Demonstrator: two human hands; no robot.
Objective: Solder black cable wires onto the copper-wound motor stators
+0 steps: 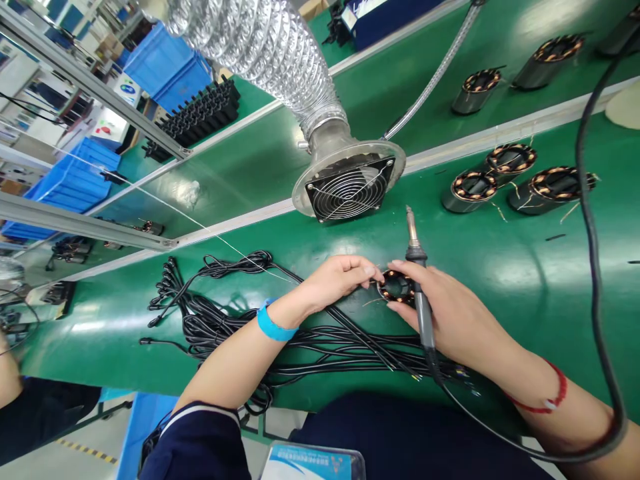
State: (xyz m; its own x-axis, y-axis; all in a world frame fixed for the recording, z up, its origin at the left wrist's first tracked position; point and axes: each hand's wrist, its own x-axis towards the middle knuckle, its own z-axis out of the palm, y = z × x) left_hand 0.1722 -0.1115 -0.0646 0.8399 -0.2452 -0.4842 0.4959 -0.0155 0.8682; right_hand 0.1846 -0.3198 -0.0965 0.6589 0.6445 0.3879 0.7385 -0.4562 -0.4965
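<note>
My right hand (450, 313) is wrapped round a motor stator (386, 291) with copper windings. A soldering iron (424, 312) lies in the same hand, its tip pointing away from me and up, apart from the stator. With thumb and forefinger, my left hand (345, 277) pinches at the stator's left edge, where thin lead wires come out; the fingertips hide exactly what is between them. Below both hands, black cables (320, 340) lie bundled on the green bench, some with stripped coloured wire ends near my right hand.
A fume extractor fan (350, 193) on a silver duct (270, 60) hangs just beyond my hands. Several stators (470, 193) stand at the right. The iron's thick black cord (590, 220) loops down the right side. Blue crates (165, 63) sit far left; part of another person shows at the left edge.
</note>
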